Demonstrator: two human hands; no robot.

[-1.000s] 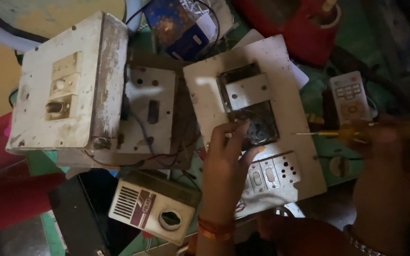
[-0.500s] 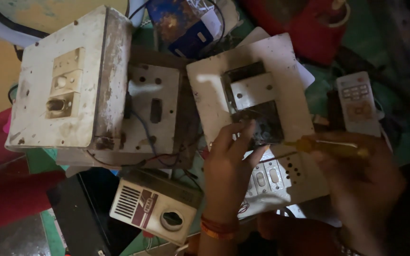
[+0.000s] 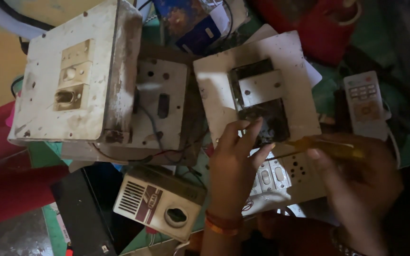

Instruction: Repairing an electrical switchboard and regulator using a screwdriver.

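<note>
A dirty white switchboard panel (image 3: pixel 214 90) lies flat in the middle, with a dark rectangular opening and a small white plate (image 3: pixel 262 87) across it. My left hand (image 3: pixel 236 166) rests on the panel's lower edge, fingers spread, fingertips at the rim of the opening. My right hand (image 3: pixel 361 182) grips a yellow-handled screwdriver (image 3: pixel 330 147), its shaft pointing left toward the opening. A row of white switches and a socket (image 3: pixel 281 173) shows on the panel between my two hands.
A large white switch box (image 3: pixel 67 80) stands at the left, a second holed panel (image 3: pixel 160 109) with wires beside it. A cream regulator with a knob (image 3: pixel 160 201) lies below. A white remote (image 3: pixel 365 104) sits at the right, a red object (image 3: pixel 319 23) at the top.
My right hand has moved left with the screwdriver, bringing its tip to the panel's opening. My left hand has stayed on the panel.
</note>
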